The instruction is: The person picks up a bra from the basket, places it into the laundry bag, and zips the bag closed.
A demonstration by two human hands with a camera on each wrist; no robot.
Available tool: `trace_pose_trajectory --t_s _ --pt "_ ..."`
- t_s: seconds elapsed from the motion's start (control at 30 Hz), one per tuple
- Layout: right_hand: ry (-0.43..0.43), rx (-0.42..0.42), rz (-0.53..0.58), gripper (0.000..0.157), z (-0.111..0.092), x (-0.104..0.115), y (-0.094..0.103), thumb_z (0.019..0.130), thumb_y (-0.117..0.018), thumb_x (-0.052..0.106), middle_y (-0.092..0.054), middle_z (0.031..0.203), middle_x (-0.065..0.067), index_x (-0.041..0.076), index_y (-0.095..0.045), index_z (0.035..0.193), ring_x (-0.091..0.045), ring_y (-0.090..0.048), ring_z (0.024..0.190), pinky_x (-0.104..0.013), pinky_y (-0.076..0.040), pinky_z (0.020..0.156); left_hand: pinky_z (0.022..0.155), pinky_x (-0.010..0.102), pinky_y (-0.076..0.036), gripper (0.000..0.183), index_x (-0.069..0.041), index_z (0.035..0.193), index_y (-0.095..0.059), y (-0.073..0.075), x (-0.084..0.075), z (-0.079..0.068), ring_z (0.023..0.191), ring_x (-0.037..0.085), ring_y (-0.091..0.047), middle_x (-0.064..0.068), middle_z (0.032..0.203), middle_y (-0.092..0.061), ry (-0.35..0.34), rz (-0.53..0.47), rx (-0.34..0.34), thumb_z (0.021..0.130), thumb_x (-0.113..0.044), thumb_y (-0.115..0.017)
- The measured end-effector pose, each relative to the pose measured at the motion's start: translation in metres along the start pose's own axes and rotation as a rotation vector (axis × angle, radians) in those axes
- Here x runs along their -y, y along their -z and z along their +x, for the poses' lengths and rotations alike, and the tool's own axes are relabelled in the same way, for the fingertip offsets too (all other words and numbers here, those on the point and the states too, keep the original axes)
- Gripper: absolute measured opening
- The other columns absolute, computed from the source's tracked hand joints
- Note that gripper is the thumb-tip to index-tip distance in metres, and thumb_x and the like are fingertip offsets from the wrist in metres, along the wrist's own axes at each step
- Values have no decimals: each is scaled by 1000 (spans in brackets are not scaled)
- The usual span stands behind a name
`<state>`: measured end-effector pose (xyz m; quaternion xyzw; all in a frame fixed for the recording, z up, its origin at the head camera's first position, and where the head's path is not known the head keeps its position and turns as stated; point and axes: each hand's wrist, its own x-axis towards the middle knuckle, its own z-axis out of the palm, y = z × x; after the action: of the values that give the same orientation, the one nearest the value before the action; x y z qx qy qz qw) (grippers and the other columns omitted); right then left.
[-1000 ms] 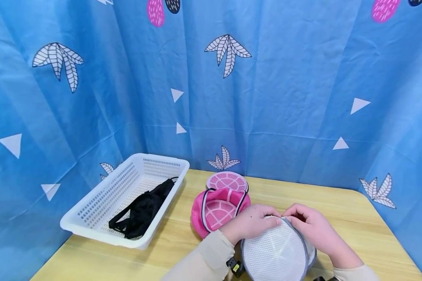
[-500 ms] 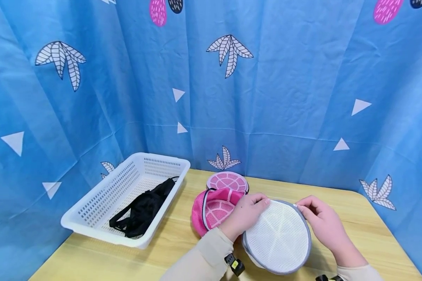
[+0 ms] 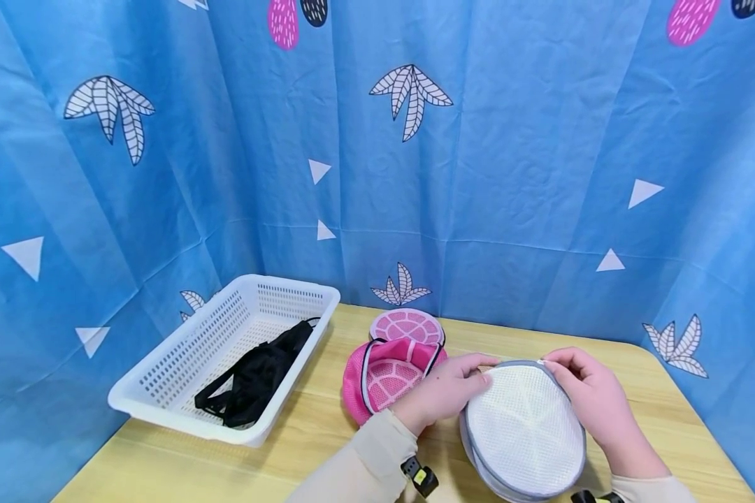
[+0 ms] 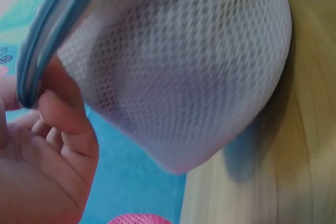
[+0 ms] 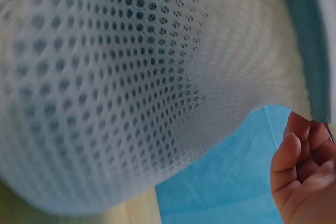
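Observation:
A round white mesh laundry bag (image 3: pixel 528 426) with grey zipper trim stands at the front right of the table, its round lid facing up toward the head camera. My left hand (image 3: pixel 447 390) pinches the trim at the bag's upper left edge; the left wrist view shows thumb and fingers on the blue-grey band (image 4: pixel 39 56) beside the mesh wall (image 4: pixel 184 72). At the top right of the rim, my right hand (image 3: pixel 598 398) pinches a small white tab at the zipper. In the right wrist view the bag's mesh (image 5: pixel 121 103) hides much of the scene, with the fingers at its edge.
Left of the bag lies an open pink mesh bag (image 3: pixel 390 384) with dark-edged trim, its pink round lid (image 3: pixel 407 326) tipped back behind it. A white plastic basket (image 3: pixel 182 342) at the left holds a black bra (image 3: pixel 258 374). Blue curtains (image 3: pixel 509 175) surround the wooden table (image 3: pixel 333 461).
Both hands were close together at the bag's top edge. My right hand has since moved right along the rim, and the bag has shifted right, its lid turned up more.

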<state>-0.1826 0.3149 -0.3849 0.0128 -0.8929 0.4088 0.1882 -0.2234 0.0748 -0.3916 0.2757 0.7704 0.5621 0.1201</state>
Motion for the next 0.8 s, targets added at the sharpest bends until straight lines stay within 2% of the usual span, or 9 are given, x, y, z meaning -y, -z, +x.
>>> trace_pose_trajectory --t_s 0.07,0.17,0.27,0.33,0.43,0.57,0.67,0.8 --pt "5 13 2 26 0 0 0 93 -55 41 -62 90 -3 18 -64 101 -14 -53 75 -25 -44 61 77 24 -47 33 -40 123 -59 0 -1 -1 86 3 -58 -14 103 -62 -20 22 37 92 -31 -57" --pt "16 24 0 25 0 1 0 93 -55 40 -62 90 -3 18 -64 101 -14 -53 75 -24 -44 61 74 22 -48 36 -40 124 -58 0 -1 -1 84 3 -58 -14 105 -62 -73 44 70 90 -28 -58" --pt "18 25 2 25 -1 2 0 93 -55 40 -63 90 -2 19 -64 101 -13 -54 75 -24 -44 62 74 20 -47 33 -35 120 -63 0 -1 -1 86 1 -57 -16 105 -61 -111 58 73 89 -27 -60" --pt "24 36 1 25 -2 4 -1 92 -55 41 -63 91 0 19 -65 101 -12 -54 76 -24 -44 62 71 20 -48 27 -33 115 -66 0 -1 0 84 2 -57 -15 99 -62 -130 68 63 88 -29 -62" --pt "47 70 0 25 -3 7 -3 92 -55 41 -64 91 3 19 -65 101 -12 -55 76 -24 -45 63 67 21 -48 16 -30 103 -68 -1 -1 1 79 2 -57 -14 90 -61 -144 78 38 89 -34 -62" --pt "86 105 18 20 -5 13 -5 93 -56 38 -64 90 5 21 -64 99 -12 -57 75 -24 -45 64 67 20 -46 8 -28 89 -63 -1 -2 1 76 2 -55 -13 83 -60 -160 116 25 90 -35 -60" --pt "112 113 39 14 -8 16 -7 93 -57 34 -64 88 5 23 -64 98 -12 -57 73 -25 -46 63 66 20 -45 7 -27 88 -60 -3 -3 -1 73 2 -53 -12 79 -58 -154 139 30 91 -34 -59" --pt "126 136 61 11 -12 19 -12 93 -57 32 -64 87 5 24 -63 97 -12 -57 71 -25 -46 62 58 22 -44 6 -31 92 -60 -6 -3 -3 65 5 -52 -8 72 -54 -135 152 22 90 -37 -59"
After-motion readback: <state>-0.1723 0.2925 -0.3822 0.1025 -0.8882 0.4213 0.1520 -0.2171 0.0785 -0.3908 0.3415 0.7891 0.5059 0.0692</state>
